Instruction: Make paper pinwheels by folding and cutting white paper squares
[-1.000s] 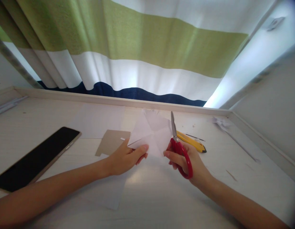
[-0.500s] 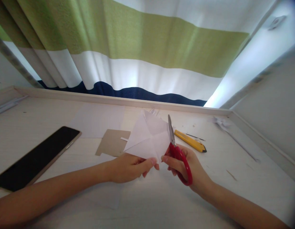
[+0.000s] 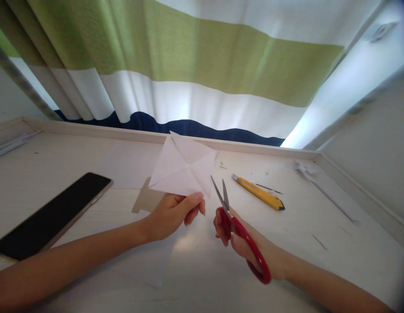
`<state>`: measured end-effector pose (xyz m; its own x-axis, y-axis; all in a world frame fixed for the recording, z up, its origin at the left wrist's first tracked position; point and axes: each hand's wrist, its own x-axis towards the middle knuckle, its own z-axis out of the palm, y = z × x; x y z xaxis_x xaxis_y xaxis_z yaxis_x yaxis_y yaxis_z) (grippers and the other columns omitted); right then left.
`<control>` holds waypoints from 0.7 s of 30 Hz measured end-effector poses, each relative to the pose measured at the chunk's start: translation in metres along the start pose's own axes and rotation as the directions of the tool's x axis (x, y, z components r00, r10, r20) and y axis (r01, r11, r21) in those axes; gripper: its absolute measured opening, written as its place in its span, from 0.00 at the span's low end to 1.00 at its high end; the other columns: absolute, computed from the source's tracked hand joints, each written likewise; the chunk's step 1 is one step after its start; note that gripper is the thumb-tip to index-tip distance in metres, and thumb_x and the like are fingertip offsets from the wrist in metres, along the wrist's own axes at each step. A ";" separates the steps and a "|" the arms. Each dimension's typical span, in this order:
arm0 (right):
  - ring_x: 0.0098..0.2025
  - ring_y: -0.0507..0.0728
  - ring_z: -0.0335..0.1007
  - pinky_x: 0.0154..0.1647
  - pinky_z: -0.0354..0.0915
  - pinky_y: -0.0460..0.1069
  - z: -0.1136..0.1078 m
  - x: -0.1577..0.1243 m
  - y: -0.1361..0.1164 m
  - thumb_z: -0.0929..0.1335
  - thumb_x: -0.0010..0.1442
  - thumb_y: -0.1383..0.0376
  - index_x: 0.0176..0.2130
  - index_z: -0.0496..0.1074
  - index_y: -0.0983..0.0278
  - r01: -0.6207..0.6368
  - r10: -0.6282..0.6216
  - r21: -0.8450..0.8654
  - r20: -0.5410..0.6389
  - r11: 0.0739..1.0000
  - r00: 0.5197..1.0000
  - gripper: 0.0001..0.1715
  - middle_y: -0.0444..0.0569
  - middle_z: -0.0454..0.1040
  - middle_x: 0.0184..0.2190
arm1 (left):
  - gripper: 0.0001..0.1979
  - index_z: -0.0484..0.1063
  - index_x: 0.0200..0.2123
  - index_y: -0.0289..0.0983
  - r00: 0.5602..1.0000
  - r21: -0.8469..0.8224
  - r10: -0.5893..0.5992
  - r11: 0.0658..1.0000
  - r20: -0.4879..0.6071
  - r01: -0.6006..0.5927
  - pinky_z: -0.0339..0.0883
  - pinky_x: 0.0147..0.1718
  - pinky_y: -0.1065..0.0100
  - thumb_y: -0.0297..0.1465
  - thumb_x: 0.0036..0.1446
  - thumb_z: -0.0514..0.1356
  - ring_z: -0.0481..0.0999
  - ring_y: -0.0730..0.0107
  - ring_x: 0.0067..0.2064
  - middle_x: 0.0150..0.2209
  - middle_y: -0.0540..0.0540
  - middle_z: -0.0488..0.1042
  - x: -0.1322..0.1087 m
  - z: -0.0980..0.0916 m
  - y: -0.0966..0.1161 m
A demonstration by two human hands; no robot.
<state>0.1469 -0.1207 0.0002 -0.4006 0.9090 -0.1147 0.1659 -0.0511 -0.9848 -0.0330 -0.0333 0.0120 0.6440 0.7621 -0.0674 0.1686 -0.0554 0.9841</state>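
Observation:
My left hand (image 3: 180, 213) pinches a square of white paper (image 3: 185, 167) along its near edge, thumb on top. Creases run across the paper from corner to corner and meet at its middle; slits seem to run along some of them. In my right hand (image 3: 241, 237) is a pair of red-handled scissors (image 3: 232, 219), fingers through the loops. Their blades stand slightly apart and point up toward the paper's near right corner, not touching it.
A black phone (image 3: 55, 213) lies at the left. Behind the paper are a grey-brown card (image 3: 143, 198) and a white sheet (image 3: 126, 163). A yellow utility knife (image 3: 260, 191) and a paper pinwheel on a stick (image 3: 319, 187) lie to the right. A curtain (image 3: 188, 56) hangs behind.
The paper has moved up and left in my left hand. My right hand has let go of its corner and drawn back; the scissors' blades have opened.

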 end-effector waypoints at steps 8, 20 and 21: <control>0.27 0.49 0.55 0.29 0.56 0.46 0.007 0.003 -0.009 0.59 0.59 0.54 0.36 0.60 0.64 -0.164 0.162 0.100 0.020 0.981 0.987 0.14 0.42 0.58 0.26 | 0.22 0.58 0.11 0.36 0.979 0.006 0.101 0.995 -0.177 -0.101 0.54 0.21 0.74 0.34 0.56 0.46 0.57 0.79 0.16 0.10 0.55 0.57 0.002 -0.002 0.000; 0.27 0.49 0.57 0.27 0.57 0.44 0.008 0.002 -0.007 0.63 0.56 0.56 0.32 0.61 0.64 -0.181 0.182 0.030 -0.021 0.983 0.983 0.13 0.41 0.59 0.26 | 0.21 0.58 0.12 0.36 0.968 0.015 0.065 0.998 -0.244 -0.063 0.55 0.21 0.75 0.33 0.55 0.46 0.58 0.79 0.17 0.10 0.55 0.57 0.003 -0.001 0.001; 0.27 0.49 0.57 0.26 0.57 0.44 0.008 0.002 -0.006 0.64 0.55 0.56 0.32 0.61 0.64 -0.196 0.197 0.028 -0.027 0.980 0.980 0.13 0.41 0.60 0.26 | 0.21 0.58 0.12 0.36 0.968 0.021 0.066 0.998 -0.244 -0.063 0.55 0.20 0.75 0.33 0.56 0.46 0.58 0.79 0.17 0.10 0.55 0.57 0.003 -0.001 0.000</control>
<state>0.1375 -0.1215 0.0050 -0.3356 0.8920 -0.3027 0.2157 -0.2401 -0.9465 -0.0318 -0.0299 0.0122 0.4522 0.8910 0.0401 0.1434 -0.1170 0.9827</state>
